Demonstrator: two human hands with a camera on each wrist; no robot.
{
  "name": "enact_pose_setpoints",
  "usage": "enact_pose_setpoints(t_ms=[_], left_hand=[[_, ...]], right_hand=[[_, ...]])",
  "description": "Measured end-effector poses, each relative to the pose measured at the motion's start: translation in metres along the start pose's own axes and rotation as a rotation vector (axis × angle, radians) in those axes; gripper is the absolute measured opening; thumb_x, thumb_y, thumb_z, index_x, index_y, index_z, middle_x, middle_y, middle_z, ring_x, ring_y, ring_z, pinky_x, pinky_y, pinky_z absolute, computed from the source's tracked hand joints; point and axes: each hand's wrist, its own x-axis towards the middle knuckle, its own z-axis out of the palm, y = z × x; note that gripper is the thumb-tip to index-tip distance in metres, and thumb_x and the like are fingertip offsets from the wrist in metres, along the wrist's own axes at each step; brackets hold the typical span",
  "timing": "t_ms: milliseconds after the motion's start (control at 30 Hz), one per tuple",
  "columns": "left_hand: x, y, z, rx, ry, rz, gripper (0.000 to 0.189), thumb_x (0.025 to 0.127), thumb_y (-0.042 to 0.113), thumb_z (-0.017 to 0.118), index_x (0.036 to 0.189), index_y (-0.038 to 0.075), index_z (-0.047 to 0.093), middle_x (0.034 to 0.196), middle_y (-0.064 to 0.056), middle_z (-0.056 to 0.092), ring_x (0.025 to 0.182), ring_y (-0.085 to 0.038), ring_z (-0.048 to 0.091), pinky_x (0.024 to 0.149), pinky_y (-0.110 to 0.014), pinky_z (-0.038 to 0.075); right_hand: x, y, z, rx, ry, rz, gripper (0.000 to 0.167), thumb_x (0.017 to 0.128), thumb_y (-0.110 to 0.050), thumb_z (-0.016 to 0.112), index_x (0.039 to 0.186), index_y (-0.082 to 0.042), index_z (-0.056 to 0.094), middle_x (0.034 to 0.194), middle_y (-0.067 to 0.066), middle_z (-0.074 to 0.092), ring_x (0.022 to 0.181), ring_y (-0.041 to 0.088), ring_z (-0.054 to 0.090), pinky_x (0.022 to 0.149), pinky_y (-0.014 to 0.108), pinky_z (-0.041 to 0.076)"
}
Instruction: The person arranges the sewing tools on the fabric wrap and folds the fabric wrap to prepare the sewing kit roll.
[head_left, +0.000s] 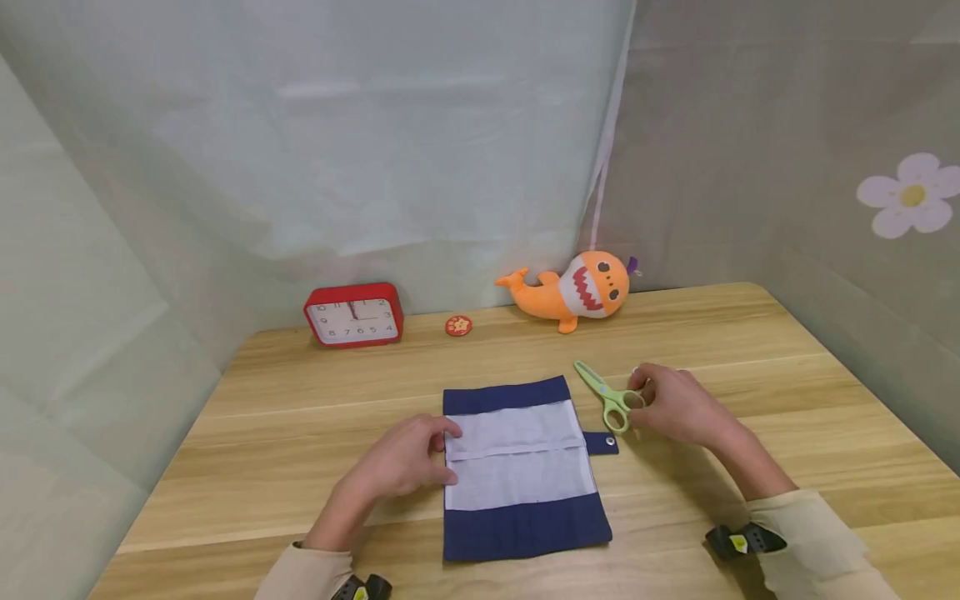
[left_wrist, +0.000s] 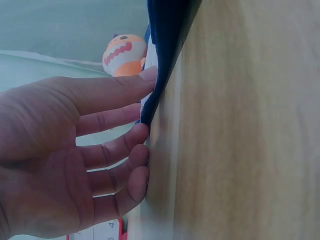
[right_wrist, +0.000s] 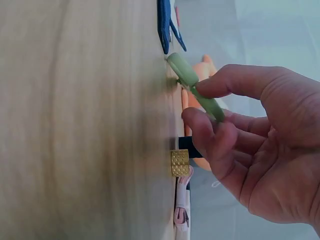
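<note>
A navy fabric case lies opened flat on the table, showing a pale lining with a seam across it and a snap tab on its right side. My left hand rests at the case's left edge, thumb and index finger apart and touching the lining's border. My right hand pinches a handle loop of green scissors between thumb and fingers. Their blades point away and to the left. In the right wrist view the scissors are tilted, with their handle at the thumb tip.
Along the back of the table stand a red clock, a round red badge and an orange shark plush. Past the right hand, a gold textured object and a pinkish looped cord show. Cloth curtains enclose the table.
</note>
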Motion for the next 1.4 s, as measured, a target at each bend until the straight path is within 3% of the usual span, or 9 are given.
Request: enact_pose_setpoints(t_ms=[433,733,1033,1233,1400], left_hand=[[-0.001,0.000,-0.001,0.000,0.001,0.007,0.048,0.077,0.016,0.095,0.120,0.013,0.074,0.091,0.000,0.058,0.088,-0.018,0.053,0.077,-0.036,0.044],[-0.001,0.000,-0.001,0.001,-0.003,0.004,0.046,0.077,0.016,0.095,0.118,0.013,0.074,0.091,0.000,0.059,0.087,-0.018,0.053,0.077,-0.035,0.044],[-0.003,0.000,0.001,-0.010,0.004,0.017,0.034,0.080,0.017,0.093,0.104,0.017,0.069,0.089,0.000,0.058,0.086,-0.018,0.053,0.076,-0.035,0.044],[-0.004,-0.003,0.001,0.014,0.049,0.093,0.021,0.086,0.015,0.087,0.092,0.017,0.067,0.084,0.001,0.057,0.082,-0.015,0.052,0.075,-0.032,0.042],[-0.006,-0.005,0.001,0.021,0.079,0.162,0.020,0.085,0.013,0.086,0.087,0.016,0.066,0.082,0.001,0.057,0.080,-0.014,0.050,0.073,-0.030,0.041]], right_hand=[[0.001,-0.002,0.006,0.287,0.007,0.096,0.041,0.090,-0.009,0.077,0.127,0.000,0.061,0.105,0.017,0.070,0.078,0.020,0.070,0.068,0.035,0.062],[0.004,0.004,0.007,0.427,0.051,0.091,0.042,0.098,-0.007,0.072,0.135,0.006,0.057,0.105,0.018,0.070,0.078,0.019,0.072,0.068,0.034,0.063],[0.004,0.001,0.001,0.535,0.091,0.080,0.045,0.099,-0.011,0.073,0.136,0.008,0.056,0.107,0.016,0.074,0.079,0.021,0.074,0.071,0.034,0.063],[0.009,-0.005,0.001,0.630,0.077,0.058,0.050,0.098,-0.014,0.075,0.141,0.006,0.058,0.103,0.005,0.077,0.084,0.016,0.074,0.071,0.031,0.062],[0.015,-0.013,0.003,0.721,0.061,0.064,0.054,0.098,-0.010,0.074,0.145,0.007,0.055,0.099,-0.004,0.076,0.084,0.010,0.073,0.070,0.028,0.060]])
